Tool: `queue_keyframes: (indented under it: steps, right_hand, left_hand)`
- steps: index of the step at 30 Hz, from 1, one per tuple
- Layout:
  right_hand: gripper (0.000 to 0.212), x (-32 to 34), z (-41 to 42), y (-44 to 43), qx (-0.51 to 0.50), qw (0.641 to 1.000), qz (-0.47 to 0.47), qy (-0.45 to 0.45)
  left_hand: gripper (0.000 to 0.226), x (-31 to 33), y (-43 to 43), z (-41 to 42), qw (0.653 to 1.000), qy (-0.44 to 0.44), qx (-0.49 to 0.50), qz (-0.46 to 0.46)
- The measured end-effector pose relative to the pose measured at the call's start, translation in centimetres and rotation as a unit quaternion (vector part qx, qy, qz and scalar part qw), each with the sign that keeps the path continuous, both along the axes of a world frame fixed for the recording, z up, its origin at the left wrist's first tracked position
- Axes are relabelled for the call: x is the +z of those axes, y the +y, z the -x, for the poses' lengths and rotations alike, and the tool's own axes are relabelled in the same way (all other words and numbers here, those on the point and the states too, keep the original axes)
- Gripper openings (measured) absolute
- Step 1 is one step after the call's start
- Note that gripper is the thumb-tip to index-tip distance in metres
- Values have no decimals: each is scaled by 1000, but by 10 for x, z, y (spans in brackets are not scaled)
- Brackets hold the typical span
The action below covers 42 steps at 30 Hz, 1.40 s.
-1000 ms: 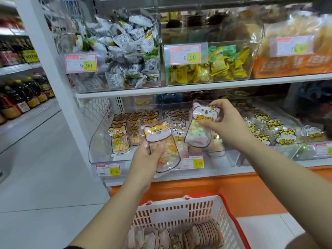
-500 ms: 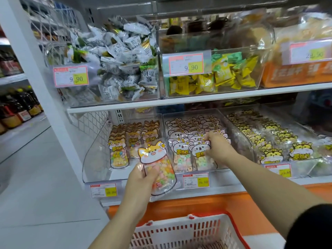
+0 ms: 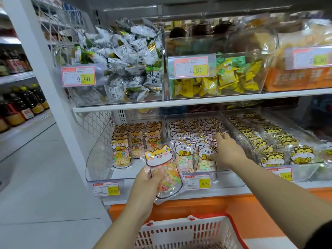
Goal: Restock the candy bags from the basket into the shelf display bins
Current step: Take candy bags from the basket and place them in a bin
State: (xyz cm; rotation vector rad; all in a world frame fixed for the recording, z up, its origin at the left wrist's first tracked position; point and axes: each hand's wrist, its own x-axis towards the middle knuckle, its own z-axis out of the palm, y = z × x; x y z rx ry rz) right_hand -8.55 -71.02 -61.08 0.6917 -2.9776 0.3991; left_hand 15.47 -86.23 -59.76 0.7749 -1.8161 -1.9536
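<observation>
- A person's left hand (image 3: 147, 184) grips a fox-faced candy bag (image 3: 162, 164) by its lower left edge, thumb across the front and fingers curled behind. The bag stands upright in the air.
- The bag hangs between the two hands, before the gap between two clear bins.
- The right hand (image 3: 227, 150) reaches into the middle bin (image 3: 197, 113), fingers spread over the tops of the koala-faced bags (image 3: 185, 155). It appears to press on them rather than pinch any.
- Beyond the left hand, the left bin (image 3: 97, 159) holds rows of matching fox bags (image 3: 136, 141).
- Below both forearms sits a red-and-white basket (image 3: 188, 230); its contents are cut off at the frame's edge.
</observation>
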Motion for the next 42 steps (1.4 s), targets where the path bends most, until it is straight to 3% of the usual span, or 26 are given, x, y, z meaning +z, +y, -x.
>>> queue_keyframes:
  steps: [4,7,10,15,19,22,24,26,28,30,32,35,42]
  right_hand:
    - [53,27,-33,-8,112,987,115,12]
    - [52,54,-75,-24,262,953,150,0]
    - [57,77,-112,-39,380,912,142,-58]
    - [28,99,-136,-61,425,862,179,-209]
    - [15,102,-128,-82,398,839,243,-280]
    - [11,102,-105,-100,330,847,301,-288]
    - [10,100,-91,-115,282,884,293,-231]
    - [10,95,-79,-134,237,942,216,-99]
    - [21,85,-70,-155,209,970,125,-8]
    - [26,73,-66,-175,199,977,76,27]
    - [29,60,-61,-192,185,980,41,54]
    - [35,47,-54,-210,172,983,7,61]
    - [27,32,-43,-229,174,984,-30,20]
  left_hand:
    - [21,3,-5,-9,999,4,-24,-27]
    - [28,6,-13,-19,989,12,-60,-135]
    - [34,12,-25,-34,963,27,-123,-240]
    - [19,25,-46,-48,950,36,-162,-266]
    - [18,34,-79,-48,975,18,-128,-179]
    - [32,34,-114,-36,991,27,-45,-122]
    - [27,31,-134,-25,997,29,-3,-70]
    - [28,30,-149,-10,993,-34,-11,112]
    - [34,22,-158,12,941,-134,-69,303]
    - [38,6,-169,35,856,-234,-91,451]
    - [49,-7,-181,56,799,-286,-62,526]
    - [72,-13,-196,75,798,-290,-50,526]
    - [78,-27,-221,87,762,-334,-36,553]
